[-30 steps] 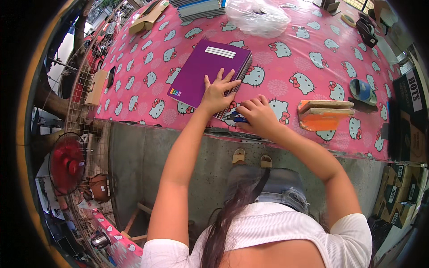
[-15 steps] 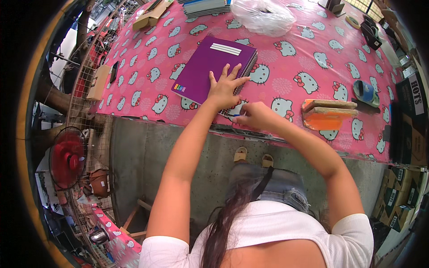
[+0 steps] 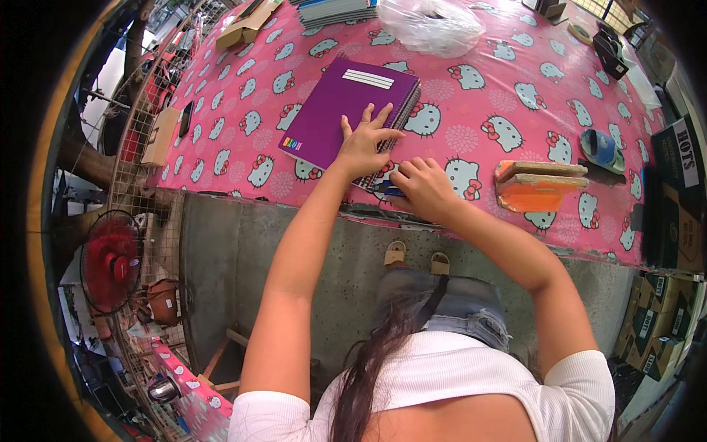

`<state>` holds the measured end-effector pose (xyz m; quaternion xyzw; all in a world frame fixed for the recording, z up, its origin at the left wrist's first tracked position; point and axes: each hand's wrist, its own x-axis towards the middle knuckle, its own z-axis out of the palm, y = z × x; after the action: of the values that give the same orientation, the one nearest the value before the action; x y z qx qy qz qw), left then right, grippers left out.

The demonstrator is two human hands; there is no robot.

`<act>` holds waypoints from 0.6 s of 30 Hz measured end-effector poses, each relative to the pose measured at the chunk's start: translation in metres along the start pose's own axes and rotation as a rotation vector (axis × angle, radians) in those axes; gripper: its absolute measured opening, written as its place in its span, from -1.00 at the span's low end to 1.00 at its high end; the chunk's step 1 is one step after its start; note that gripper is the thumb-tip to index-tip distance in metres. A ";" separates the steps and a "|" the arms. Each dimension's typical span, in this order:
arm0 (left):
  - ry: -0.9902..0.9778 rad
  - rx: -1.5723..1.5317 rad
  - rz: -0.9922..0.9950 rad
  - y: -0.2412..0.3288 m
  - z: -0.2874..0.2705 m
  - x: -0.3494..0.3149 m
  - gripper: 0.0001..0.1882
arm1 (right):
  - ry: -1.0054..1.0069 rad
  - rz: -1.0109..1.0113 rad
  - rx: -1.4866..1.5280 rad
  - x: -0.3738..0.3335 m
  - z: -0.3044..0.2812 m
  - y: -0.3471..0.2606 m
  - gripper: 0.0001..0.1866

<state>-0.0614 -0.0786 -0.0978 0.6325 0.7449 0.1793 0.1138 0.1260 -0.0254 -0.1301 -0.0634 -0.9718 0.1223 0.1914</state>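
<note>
A purple spiral notebook lies at a slant on the pink table, its wire-bound edge facing right. My left hand rests on the lower right of its cover with fingers spread, steadying nothing in a grip. Closed around a small pair of blue-handled pliers, my right hand is at the near edge of the table. The dark tip of the pliers is at the notebook's lower wire end, partly hidden, so I cannot tell whether it grips the wire.
Right of my hands stands an orange-and-wood block, with a blue tape roll beyond. A clear plastic bag and a stack of notebooks are at the back. An open cardboard box is far left.
My right hand has turned and shifted slightly, with its knuckles now higher and more of the blue pliers showing. My left hand stays spread on the notebook.
</note>
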 end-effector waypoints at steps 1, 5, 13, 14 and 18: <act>0.001 -0.001 -0.002 0.000 0.000 0.000 -0.55 | -0.013 0.004 0.008 -0.002 -0.002 0.001 -0.55; 0.002 -0.017 0.007 -0.001 0.000 -0.001 -0.58 | 0.117 -0.045 -0.087 -0.003 -0.004 0.001 -0.58; -0.003 -0.015 0.000 0.000 -0.002 0.000 -0.59 | 0.021 -0.014 0.033 0.002 -0.004 0.000 -0.65; -0.002 -0.020 0.000 -0.001 -0.002 -0.001 -0.59 | 0.021 -0.017 0.034 0.001 -0.008 -0.001 -0.65; -0.012 -0.002 -0.006 0.001 -0.002 -0.001 -0.57 | 0.079 -0.053 -0.064 -0.002 -0.014 -0.001 -0.64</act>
<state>-0.0616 -0.0794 -0.0953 0.6311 0.7461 0.1759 0.1192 0.1329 -0.0234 -0.1181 -0.0485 -0.9683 0.0836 0.2305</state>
